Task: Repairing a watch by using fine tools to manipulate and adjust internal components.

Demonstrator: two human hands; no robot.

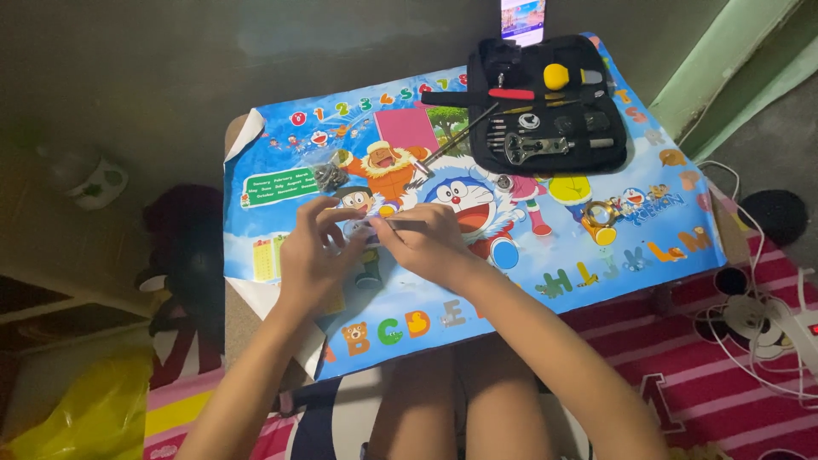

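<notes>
While two hands [375,247] pinch one small part [368,227], one tool case [550,102] lies open.

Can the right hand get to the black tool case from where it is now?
Probably yes. The right hand is busy on a small object with the left hand, but the mat between it and the open tool case looks unobstructed.

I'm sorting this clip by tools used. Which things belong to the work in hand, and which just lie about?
In hand:
left hand
right hand
small pale object pinched between both
open black tool kit
small bag of parts

Lying about:
phone
yellow bag
white cables
white container
</notes>
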